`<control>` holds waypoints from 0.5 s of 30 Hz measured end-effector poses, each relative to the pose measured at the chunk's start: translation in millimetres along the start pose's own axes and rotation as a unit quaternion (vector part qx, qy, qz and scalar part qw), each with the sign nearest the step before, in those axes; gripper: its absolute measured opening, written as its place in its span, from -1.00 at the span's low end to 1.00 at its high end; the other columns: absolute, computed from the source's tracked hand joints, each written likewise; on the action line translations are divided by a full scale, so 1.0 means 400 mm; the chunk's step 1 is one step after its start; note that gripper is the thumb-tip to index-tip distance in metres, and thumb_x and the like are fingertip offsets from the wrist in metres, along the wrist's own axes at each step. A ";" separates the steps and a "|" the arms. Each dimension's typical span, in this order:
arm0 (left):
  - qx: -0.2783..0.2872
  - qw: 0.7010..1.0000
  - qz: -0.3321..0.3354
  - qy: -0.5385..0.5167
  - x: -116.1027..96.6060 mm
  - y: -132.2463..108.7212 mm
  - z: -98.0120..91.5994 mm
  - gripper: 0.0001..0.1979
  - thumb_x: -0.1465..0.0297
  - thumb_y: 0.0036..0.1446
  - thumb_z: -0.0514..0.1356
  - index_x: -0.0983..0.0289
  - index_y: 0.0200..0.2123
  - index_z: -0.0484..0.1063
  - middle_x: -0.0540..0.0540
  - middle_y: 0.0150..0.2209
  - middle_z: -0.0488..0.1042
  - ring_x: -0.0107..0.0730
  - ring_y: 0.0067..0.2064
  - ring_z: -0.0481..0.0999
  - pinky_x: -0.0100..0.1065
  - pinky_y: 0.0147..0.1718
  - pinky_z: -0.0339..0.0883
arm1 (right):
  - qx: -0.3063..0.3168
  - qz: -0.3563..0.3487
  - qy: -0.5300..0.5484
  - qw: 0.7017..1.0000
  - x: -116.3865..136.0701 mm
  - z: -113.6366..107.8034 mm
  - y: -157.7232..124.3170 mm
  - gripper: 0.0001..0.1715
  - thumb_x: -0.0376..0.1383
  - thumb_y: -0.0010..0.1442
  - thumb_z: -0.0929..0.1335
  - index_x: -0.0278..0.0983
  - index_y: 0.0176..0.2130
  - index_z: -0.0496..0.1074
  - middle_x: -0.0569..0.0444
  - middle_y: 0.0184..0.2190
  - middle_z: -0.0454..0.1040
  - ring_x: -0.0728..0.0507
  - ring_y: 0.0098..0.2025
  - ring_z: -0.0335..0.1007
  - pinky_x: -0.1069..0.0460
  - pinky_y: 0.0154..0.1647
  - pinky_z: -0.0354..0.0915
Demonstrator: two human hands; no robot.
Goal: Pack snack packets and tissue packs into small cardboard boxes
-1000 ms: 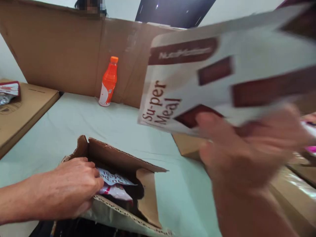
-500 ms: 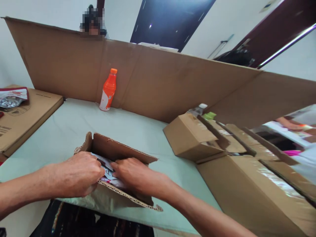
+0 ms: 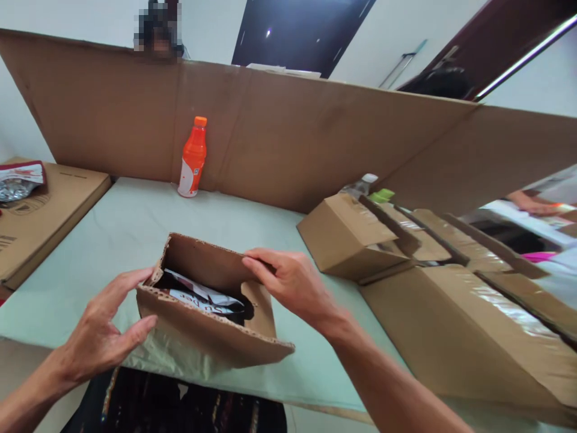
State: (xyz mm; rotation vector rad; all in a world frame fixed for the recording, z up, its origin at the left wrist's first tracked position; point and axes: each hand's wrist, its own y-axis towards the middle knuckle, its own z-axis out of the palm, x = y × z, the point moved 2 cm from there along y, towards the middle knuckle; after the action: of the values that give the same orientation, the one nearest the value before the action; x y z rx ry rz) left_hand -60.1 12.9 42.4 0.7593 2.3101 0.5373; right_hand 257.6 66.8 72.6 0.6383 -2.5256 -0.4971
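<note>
A small open-topped cardboard box stands on the pale green table in front of me. Inside it lie printed packets, white and dark, with part of some lettering showing. My left hand is open at the box's left end, thumb spread from the fingers, and the fingertips reach its left edge. At the far right, my right hand grips the rim of the back wall between thumb and fingers. The fingertips behind that wall are hidden.
An orange drink bottle stands against the tall cardboard partition. Several larger cardboard boxes line the right side. On the left, a flat carton carries a foil pouch. Another person's hand shows at far right.
Both hands have come out of the box and off the packets. My left hand has opened and moved left, while the right has gone up to the back rim. The box has shifted slightly.
</note>
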 end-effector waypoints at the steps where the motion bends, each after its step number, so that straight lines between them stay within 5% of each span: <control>1: 0.001 1.000 0.007 -0.010 -0.002 0.004 0.009 -0.55 0.32 0.37 0.22 0.21 0.28 0.31 0.20 0.12 0.57 -0.19 0.12 0.61 -0.21 0.11 0.52 | 0.021 0.031 0.028 0.999 -0.011 0.014 0.009 -0.68 -0.25 0.39 0.29 -0.25 -0.29 0.61 0.09 -0.45 0.63 -0.11 -0.45 0.52 0.02 -0.36 0.39; 5: 0.007 0.998 0.053 -0.031 -0.008 0.037 0.014 -0.80 0.40 0.38 0.20 0.21 0.04 0.48 0.11 -0.12 0.65 -0.31 -0.10 0.66 -0.35 -0.12 0.55 | 0.026 0.079 0.098 0.992 -0.016 0.021 0.013 -0.66 -0.20 0.37 0.29 -0.24 -0.28 0.61 0.10 -0.43 0.63 -0.10 -0.42 0.51 0.04 -0.30 0.41; 9: -0.021 1.000 0.013 0.013 0.004 0.061 0.020 -0.74 0.39 0.36 0.23 0.22 0.09 0.47 0.02 -0.25 0.58 -0.37 -0.25 0.62 -0.38 -0.23 0.53 | 0.063 0.028 0.151 0.986 0.000 -0.007 -0.047 -0.53 -0.10 0.49 0.21 -0.23 -0.15 0.63 -0.03 -0.19 0.70 -0.17 -0.17 0.61 -0.03 -0.11 0.50; 12: -0.032 0.999 -0.025 0.034 0.017 0.068 0.043 -0.59 0.38 0.36 0.20 0.19 0.25 0.37 0.09 -0.08 0.55 -0.30 -0.10 0.62 -0.27 -0.07 0.57 | 0.071 -0.057 0.138 0.986 0.004 0.000 -0.126 -0.41 0.04 0.51 0.17 -0.23 0.18 0.51 -0.13 0.15 0.58 -0.26 0.17 0.51 -0.17 0.16 0.44; 15: -0.008 1.000 -0.022 0.021 0.032 0.071 0.068 -0.67 0.37 0.40 0.15 0.07 0.18 0.47 0.15 0.18 0.44 -0.21 0.11 0.57 -0.19 0.06 0.56 | 0.039 -0.122 0.060 0.990 0.002 0.042 -0.206 -0.18 0.16 0.44 0.23 -0.29 0.41 0.25 -0.25 0.35 0.37 -0.36 0.40 0.25 -0.34 0.38 0.22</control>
State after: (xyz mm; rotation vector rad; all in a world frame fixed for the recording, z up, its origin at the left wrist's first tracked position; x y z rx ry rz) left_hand -38.9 47.2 33.0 0.6950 2.3529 0.5556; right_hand 276.3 2.2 21.9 0.9859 -2.3743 -0.4309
